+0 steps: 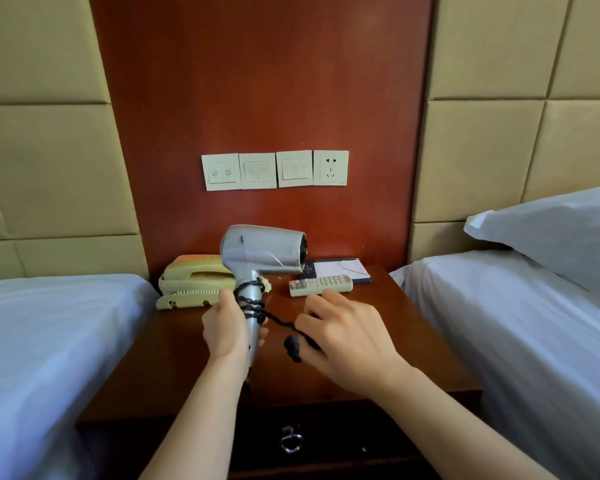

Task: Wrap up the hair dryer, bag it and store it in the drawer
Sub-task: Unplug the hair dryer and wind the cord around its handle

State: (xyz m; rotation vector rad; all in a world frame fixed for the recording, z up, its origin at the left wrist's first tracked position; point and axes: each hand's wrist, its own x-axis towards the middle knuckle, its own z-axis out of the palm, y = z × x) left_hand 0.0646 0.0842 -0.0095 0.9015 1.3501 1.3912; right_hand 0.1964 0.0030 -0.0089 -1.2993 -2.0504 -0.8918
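A silver hair dryer (262, 251) is held upright above the wooden nightstand (388, 334), nozzle pointing right. My left hand (224, 327) grips its handle low down. A black cord (278, 318) is coiled several times around the handle and runs taut to the right. My right hand (343, 336) pinches the cord's free end, and the black plug (293, 348) dangles just below its fingers. The drawer (343, 441) sits shut under the nightstand top, with a metal ring pull (291, 441) at its centre. No bag is in view.
A beige telephone (191, 282) stands at the nightstand's back left, a white remote control (321, 285) and a notepad folder (340, 268) at the back right. Beds with white sheets flank both sides, a pillow (561, 233) on the right one. Wall switches and a socket (330, 167) are above.
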